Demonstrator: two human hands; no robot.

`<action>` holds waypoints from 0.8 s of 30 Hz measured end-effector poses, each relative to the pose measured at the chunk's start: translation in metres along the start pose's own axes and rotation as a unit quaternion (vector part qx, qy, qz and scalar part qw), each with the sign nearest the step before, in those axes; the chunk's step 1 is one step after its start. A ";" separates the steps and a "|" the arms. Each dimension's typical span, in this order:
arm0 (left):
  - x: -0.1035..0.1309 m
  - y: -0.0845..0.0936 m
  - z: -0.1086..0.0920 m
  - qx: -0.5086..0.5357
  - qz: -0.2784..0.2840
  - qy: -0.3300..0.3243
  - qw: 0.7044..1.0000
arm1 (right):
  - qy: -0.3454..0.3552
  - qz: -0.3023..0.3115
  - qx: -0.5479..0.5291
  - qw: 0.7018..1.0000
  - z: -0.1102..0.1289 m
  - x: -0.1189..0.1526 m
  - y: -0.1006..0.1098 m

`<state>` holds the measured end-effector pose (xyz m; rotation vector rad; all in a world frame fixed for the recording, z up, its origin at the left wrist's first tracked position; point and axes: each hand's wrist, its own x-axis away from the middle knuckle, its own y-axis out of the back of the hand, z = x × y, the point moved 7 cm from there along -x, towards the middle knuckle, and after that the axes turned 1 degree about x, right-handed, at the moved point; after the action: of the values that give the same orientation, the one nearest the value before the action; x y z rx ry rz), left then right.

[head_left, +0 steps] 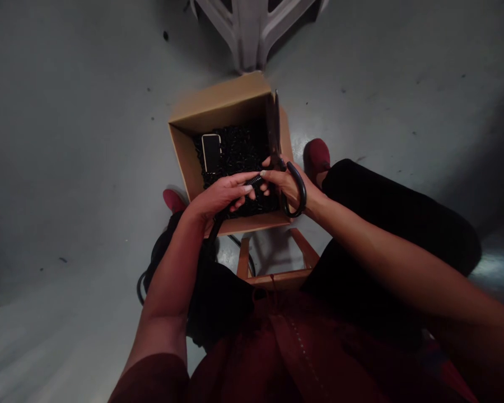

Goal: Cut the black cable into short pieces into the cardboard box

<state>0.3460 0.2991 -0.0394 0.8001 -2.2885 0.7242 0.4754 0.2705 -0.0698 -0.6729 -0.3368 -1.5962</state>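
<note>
The left hand (220,196) pinches a black ribbed piece (255,182) between thumb and fingers, above a cardboard box (231,95). The right hand (283,180) grips scissors (274,131), blades pointing far, its thumb at the ribbed piece's right end. Inside the box, a smartphone (212,153) lies on small black pieces (239,146), toward the left.

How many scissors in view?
1: the scissors in the right hand, pointing forward. Any buried under the black pieces in the cardboard box would be hidden.
</note>
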 end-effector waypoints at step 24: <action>0.000 0.016 -0.005 -0.024 -0.096 -0.004 0.995 | 0.047 -0.073 0.067 0.994 0.012 -0.002 0.017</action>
<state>0.3365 0.3128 -0.0407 0.9845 -2.1897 0.5786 0.4947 0.2768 -0.0648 -0.4775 -0.4265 -1.7216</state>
